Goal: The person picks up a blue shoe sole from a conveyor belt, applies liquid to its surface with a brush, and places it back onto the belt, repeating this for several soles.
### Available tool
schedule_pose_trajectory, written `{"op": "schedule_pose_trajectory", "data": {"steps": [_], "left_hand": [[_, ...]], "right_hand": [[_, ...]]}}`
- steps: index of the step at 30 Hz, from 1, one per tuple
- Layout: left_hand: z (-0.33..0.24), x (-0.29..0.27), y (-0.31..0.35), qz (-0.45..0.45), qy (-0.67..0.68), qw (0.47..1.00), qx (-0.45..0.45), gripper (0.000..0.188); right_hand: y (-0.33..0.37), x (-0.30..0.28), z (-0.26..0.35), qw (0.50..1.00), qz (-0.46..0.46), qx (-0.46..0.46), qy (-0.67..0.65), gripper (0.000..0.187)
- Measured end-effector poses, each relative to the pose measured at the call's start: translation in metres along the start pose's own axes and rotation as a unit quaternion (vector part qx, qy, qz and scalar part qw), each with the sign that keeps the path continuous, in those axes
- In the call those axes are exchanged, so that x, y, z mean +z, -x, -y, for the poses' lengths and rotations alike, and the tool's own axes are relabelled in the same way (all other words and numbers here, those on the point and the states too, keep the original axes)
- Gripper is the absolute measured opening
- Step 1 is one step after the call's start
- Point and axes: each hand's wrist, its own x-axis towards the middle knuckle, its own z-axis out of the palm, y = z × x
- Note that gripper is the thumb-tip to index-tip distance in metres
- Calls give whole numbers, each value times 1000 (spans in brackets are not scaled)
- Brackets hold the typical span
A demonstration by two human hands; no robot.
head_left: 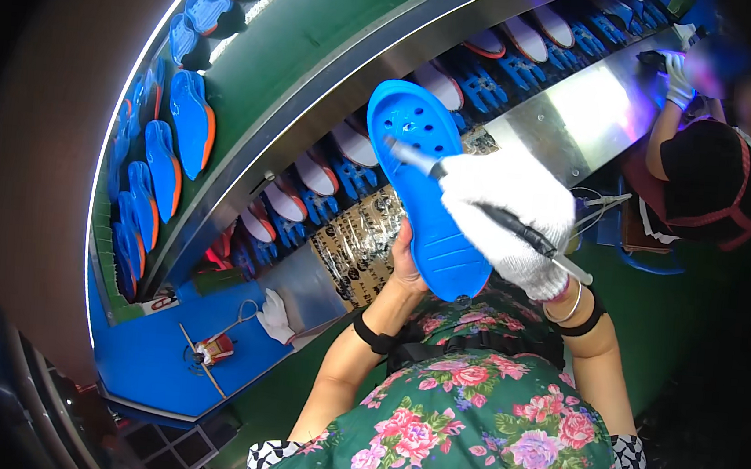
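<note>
My bare left hand (406,259) grips a bright blue shoe sole (434,213) from beneath at its lower left edge. The sole stands tilted in front of me, its raised rim and several small holes at the wide end facing me. A glossy, wet-looking patch shows around the holes. In a white knitted glove, my right hand (514,206) is closed around a slim brush (521,230) with a dark handle and pale end. The brush's blurred tip lies over the sole's left side, just below the holes; whether it touches is unclear.
Behind the sole runs a metal-edged line with white shoe uppers (354,143) and blue parts (484,89). More blue soles (192,123) with orange edges lie on the green belt (322,19). A blue table (155,341) holds a white glove (275,317). A co-worker (706,181) sits at right.
</note>
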Motion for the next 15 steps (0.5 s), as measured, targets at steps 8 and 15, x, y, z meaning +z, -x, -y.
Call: {"op": "schedule_pose_trajectory", "data": {"steps": [8,15], "left_hand": [[-10,19,-7,-25,-93,995,11,100],[-23,44,-33,-32,-103,992,64,108]], "right_hand": [[-14,11,19,998,-13,-48,-47,24],[1,28,-3,997,-47,-66,6,26]]}}
